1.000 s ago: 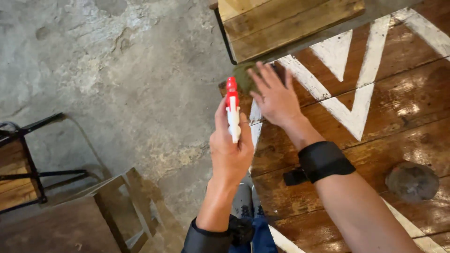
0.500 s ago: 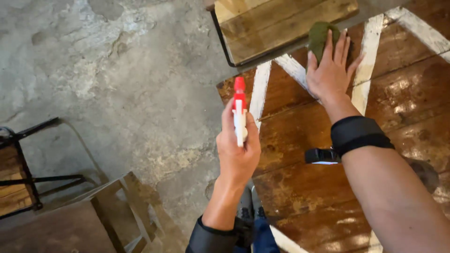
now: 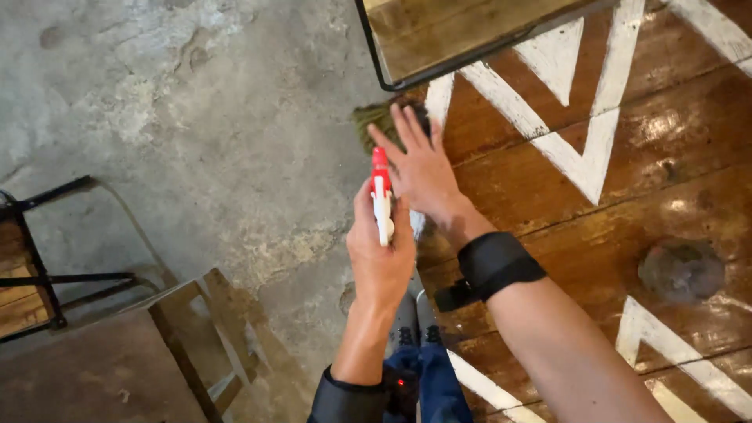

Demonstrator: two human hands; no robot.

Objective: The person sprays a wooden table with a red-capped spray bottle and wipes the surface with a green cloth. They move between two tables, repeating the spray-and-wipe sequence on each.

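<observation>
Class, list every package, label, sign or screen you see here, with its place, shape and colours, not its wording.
Spray bottle: in the left hand, red and white trigger head; no label shows.
Painted marking: on the brown wooden table top, white angular stripes.
No screens or packages show.

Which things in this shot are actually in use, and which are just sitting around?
In use:
- spray bottle, red and white, gripped in the left hand
- green cloth, pressed under the right hand
- wooden tabletop with white painted lines, wet and shiny

Lying about:
- second table with black frame, above
- wooden stool, lower left
- black-framed chair, far left
</observation>
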